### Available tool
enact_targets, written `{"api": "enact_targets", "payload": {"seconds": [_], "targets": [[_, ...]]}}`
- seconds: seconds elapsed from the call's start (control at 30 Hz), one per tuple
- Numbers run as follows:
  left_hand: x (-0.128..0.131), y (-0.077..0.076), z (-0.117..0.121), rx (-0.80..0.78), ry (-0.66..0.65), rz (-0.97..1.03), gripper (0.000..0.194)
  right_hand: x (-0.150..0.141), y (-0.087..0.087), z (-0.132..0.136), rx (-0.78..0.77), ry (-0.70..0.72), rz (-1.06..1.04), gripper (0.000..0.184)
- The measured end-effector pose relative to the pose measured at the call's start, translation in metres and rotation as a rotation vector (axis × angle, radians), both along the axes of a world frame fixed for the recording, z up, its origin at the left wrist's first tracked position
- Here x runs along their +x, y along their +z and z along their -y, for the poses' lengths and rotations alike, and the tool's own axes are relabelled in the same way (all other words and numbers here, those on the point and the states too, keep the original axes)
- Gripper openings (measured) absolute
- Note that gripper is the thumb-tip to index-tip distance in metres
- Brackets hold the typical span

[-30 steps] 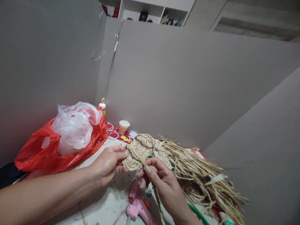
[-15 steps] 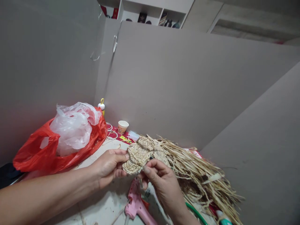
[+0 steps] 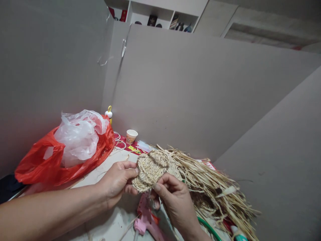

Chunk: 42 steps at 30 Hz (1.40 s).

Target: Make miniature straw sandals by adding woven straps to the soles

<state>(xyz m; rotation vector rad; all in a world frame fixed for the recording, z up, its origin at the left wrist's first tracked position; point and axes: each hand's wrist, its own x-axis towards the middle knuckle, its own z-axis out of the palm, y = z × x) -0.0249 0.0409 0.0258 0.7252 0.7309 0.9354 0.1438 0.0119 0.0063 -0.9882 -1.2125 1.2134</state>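
Note:
A woven straw piece (image 3: pixel 151 169), made of coiled plaited strands with rounded lobes, is held up above the table. My left hand (image 3: pixel 117 180) grips its left edge, thumb on top and fingers beneath. At its lower right edge my right hand (image 3: pixel 173 201) is closed in a pinch, the thumb tip against the straw; whether a small tool is also in those fingers I cannot make out. Below both hands lies a pink glue gun (image 3: pixel 144 221), partly covered by the right hand. Behind the piece, a bundle of dry straw (image 3: pixel 213 180) spreads to the right.
A red plastic bag (image 3: pixel 42 164) with a clear plastic bag (image 3: pixel 77 140) on it stands left on the white table (image 3: pixel 110 221). Towards the back are a paper cup (image 3: pixel 131 136) and a yellow-and-white bottle (image 3: pixel 109 114). Grey partitions (image 3: pixel 188 93) enclose the table.
The straw piece has tilted slightly, its face turned more towards me. My right hand has shifted a little downward along its edge, and a small dark tip seen at its fingers is now hidden.

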Motion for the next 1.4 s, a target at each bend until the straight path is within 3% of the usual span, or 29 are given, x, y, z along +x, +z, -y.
{"api": "enact_targets", "payload": {"seconds": [0.33,0.67,0.93,1.03,1.2,1.4], "targets": [[-0.001,0.003,0.003,-0.039,-0.055,0.047,0.005,0.005,0.000,-0.006,0.050,0.065,-0.040,0.025],[0.000,0.002,0.007,0.018,-0.141,0.046,0.016,0.005,-0.004,-0.007,0.104,0.077,-0.100,0.026],[0.002,-0.003,0.013,0.013,-0.169,0.068,0.021,0.010,-0.022,-0.010,0.124,0.059,-0.073,0.032],[0.002,-0.002,0.013,0.021,-0.126,0.066,0.020,0.011,-0.019,-0.010,0.141,0.042,-0.038,0.031],[0.002,-0.001,0.005,0.035,0.041,0.003,0.014,0.008,-0.004,-0.014,0.037,0.057,0.072,0.032],[0.002,-0.026,-0.022,0.054,0.189,-0.156,0.010,0.008,-0.002,-0.024,-0.172,0.124,0.138,0.032]]}}
